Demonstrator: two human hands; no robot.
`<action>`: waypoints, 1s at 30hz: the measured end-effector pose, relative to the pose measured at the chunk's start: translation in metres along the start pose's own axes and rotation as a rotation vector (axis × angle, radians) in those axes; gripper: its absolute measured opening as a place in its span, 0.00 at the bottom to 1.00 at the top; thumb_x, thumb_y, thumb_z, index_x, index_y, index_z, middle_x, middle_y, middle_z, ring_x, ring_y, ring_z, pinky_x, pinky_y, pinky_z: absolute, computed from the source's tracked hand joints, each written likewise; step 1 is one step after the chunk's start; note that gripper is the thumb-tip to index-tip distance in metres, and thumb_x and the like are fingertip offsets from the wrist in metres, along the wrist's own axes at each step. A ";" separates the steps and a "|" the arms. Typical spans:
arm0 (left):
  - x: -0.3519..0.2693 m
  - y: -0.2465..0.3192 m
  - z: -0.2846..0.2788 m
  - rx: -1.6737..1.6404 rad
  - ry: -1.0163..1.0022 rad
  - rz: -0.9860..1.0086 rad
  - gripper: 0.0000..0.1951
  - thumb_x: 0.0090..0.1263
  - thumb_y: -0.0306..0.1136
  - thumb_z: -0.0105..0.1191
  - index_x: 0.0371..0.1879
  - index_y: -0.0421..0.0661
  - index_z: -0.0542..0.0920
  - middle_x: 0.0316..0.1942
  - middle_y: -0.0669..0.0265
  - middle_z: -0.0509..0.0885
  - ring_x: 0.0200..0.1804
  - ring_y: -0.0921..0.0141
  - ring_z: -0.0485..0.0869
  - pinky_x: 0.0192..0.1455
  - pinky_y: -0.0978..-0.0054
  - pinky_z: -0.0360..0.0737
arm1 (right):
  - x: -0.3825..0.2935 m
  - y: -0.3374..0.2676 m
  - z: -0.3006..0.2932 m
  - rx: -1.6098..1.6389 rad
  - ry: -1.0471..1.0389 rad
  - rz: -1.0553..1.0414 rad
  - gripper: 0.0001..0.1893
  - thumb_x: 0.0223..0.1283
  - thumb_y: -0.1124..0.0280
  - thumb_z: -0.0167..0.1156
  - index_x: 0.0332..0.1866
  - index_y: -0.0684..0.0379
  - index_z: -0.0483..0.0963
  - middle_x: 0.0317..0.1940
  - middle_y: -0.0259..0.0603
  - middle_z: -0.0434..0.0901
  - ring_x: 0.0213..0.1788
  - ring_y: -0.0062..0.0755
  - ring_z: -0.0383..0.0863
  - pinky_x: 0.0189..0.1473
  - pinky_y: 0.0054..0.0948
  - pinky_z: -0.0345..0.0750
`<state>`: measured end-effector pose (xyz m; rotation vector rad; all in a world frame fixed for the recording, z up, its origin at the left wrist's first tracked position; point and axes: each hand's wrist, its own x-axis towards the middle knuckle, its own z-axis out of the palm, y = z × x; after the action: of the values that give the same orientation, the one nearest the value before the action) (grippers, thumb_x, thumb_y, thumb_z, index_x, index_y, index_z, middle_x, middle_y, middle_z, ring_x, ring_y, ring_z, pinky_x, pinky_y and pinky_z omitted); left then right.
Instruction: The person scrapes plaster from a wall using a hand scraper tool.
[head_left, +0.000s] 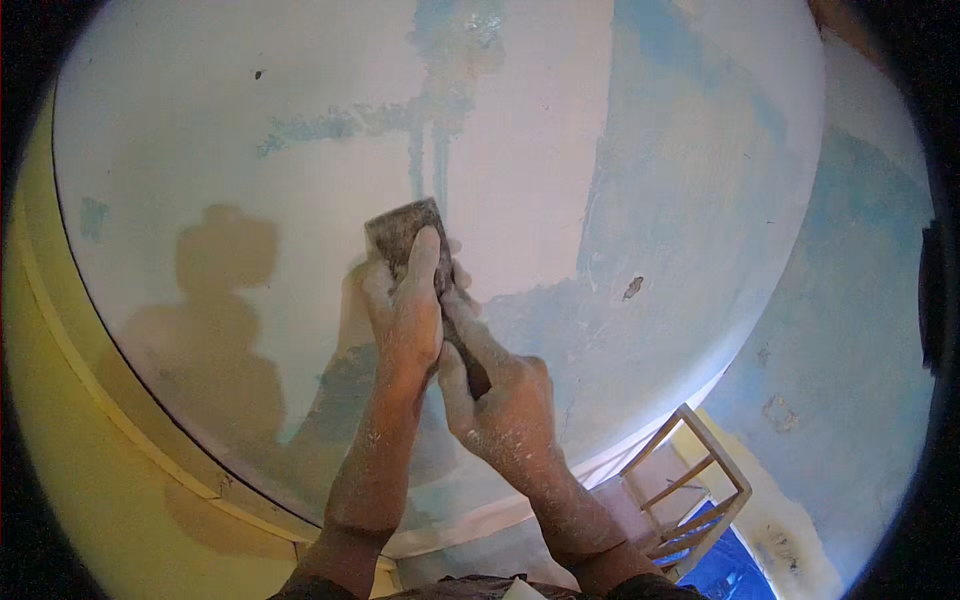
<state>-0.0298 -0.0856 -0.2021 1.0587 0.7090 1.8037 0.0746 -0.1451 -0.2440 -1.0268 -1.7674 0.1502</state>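
My left hand (409, 300) grips the upper part of a dusty, brownish-grey flat block (397, 225), with the thumb lying along its face. My right hand (502, 390) is closed around the narrower lower end of the same block, just below and to the right. The block, probably a sanding block, is held against or just in front of a wall (517, 172); contact cannot be told. Pale filler covers parts of the wall, with blue-green paint between the patches. Whitish dust coats both hands and forearms. The block's underside is hidden.
At lower right stands a wooden chair or stool frame (712, 465), near a bright blue sheet (724, 562). A yellow surface with a raised trim (82, 390) borders the wall on the left. A chipped spot (634, 288) marks the wall to the right. My shadow (225, 315) falls at left.
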 end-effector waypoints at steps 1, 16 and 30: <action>-0.002 -0.002 -0.001 0.001 0.004 0.003 0.16 0.79 0.44 0.57 0.37 0.41 0.81 0.24 0.66 0.81 0.21 0.73 0.79 0.25 0.73 0.78 | 0.004 -0.004 -0.003 0.006 0.003 0.006 0.26 0.66 0.72 0.60 0.71 0.59 0.72 0.26 0.55 0.84 0.22 0.47 0.86 0.32 0.38 0.82; -0.013 -0.036 -0.014 -0.018 -0.005 0.055 0.15 0.80 0.42 0.55 0.37 0.41 0.81 0.24 0.67 0.81 0.23 0.74 0.80 0.24 0.74 0.79 | -0.024 0.003 0.006 -0.092 -0.008 0.013 0.27 0.66 0.73 0.59 0.71 0.60 0.72 0.28 0.58 0.83 0.20 0.40 0.84 0.30 0.35 0.80; -0.013 -0.004 -0.004 -0.056 -0.042 0.041 0.15 0.79 0.42 0.56 0.38 0.40 0.81 0.24 0.66 0.81 0.21 0.72 0.80 0.22 0.73 0.78 | -0.007 -0.016 -0.006 -0.115 -0.014 0.029 0.28 0.66 0.73 0.59 0.72 0.58 0.71 0.20 0.54 0.80 0.19 0.48 0.83 0.30 0.40 0.80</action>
<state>-0.0285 -0.0953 -0.2123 1.0779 0.6126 1.8200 0.0710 -0.1618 -0.2379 -1.1366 -1.7908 0.0750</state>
